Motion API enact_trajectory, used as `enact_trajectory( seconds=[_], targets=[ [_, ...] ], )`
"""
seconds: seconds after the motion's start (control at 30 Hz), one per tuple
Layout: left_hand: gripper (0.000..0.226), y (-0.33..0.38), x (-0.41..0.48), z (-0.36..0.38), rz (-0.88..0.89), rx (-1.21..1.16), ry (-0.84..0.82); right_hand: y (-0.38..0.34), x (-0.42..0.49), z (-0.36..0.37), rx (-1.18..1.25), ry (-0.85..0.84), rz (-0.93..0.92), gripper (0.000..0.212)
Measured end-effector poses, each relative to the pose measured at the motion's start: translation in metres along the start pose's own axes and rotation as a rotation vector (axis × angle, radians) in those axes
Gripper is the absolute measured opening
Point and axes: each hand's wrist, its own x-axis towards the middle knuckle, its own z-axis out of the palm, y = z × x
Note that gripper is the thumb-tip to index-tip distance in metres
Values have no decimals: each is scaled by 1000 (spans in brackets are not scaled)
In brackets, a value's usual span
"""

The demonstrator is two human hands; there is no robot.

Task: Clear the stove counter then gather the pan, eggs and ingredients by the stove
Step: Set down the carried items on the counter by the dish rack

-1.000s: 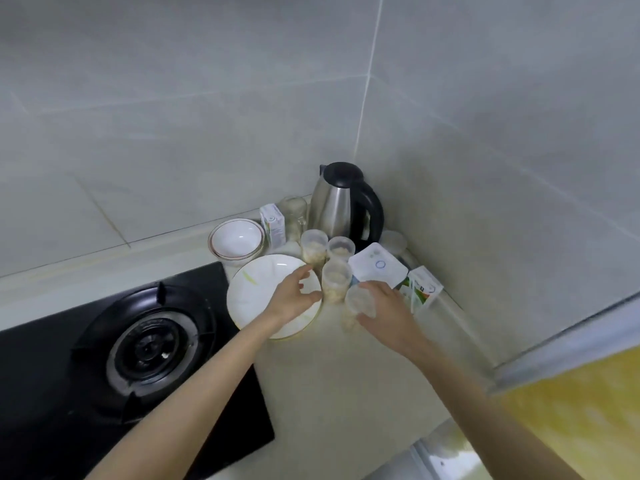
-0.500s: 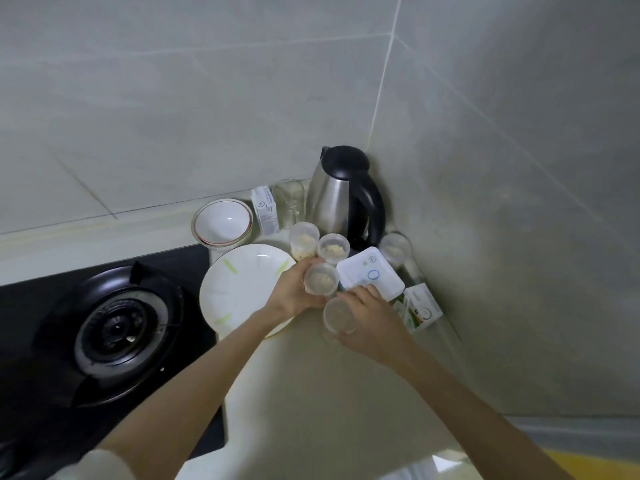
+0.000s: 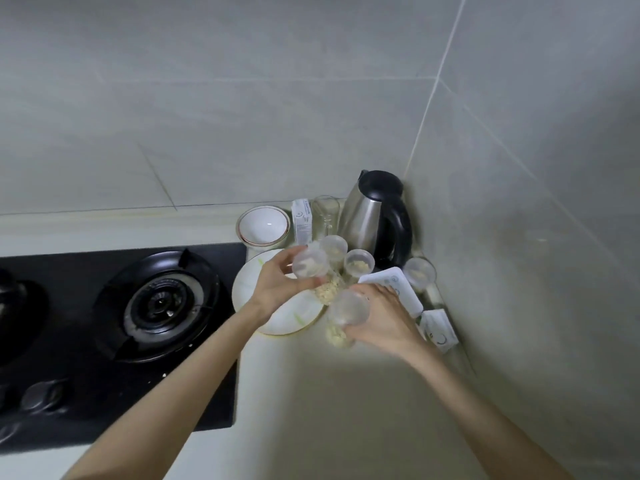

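My left hand (image 3: 277,284) grips a clear plastic cup (image 3: 310,263) with pale crumbly food in it, lifted above the white plate (image 3: 282,320). My right hand (image 3: 381,317) holds a second clear cup (image 3: 348,308) of the same food, just right of the plate and raised off the counter. Both cups are blurred by motion. Two more cups of that kind (image 3: 358,263) stand behind them on the counter, and a third (image 3: 419,271) stands by the wall. No pan or eggs are in view.
A black gas stove (image 3: 159,303) fills the left. In the tiled corner stand a steel kettle (image 3: 374,216), a white bowl (image 3: 263,225), a small carton (image 3: 301,220), a glass (image 3: 325,211), a white tube (image 3: 398,287) and a small box (image 3: 438,330). Pale counter (image 3: 329,410) stretches toward me.
Both hands closed on the cups and lifted them off the counter. The view swung left, bringing more of the stove into sight.
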Motion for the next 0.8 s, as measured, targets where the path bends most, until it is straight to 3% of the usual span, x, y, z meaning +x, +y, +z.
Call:
enact_trajectory(
  seconds=[0.13, 0.4, 0.8],
  targets=[
    [65, 9, -24, -41, 33, -34, 150, -37, 4, -14, 266, 38, -21, 67],
    [59, 4, -114, -138, 65, -9, 450, -135, 21, 21, 510, -40, -198, 70],
    [61, -53, -338, -280, -24, -34, 931, -326, -60, 146, 513, -455, -607, 65]
  ],
)
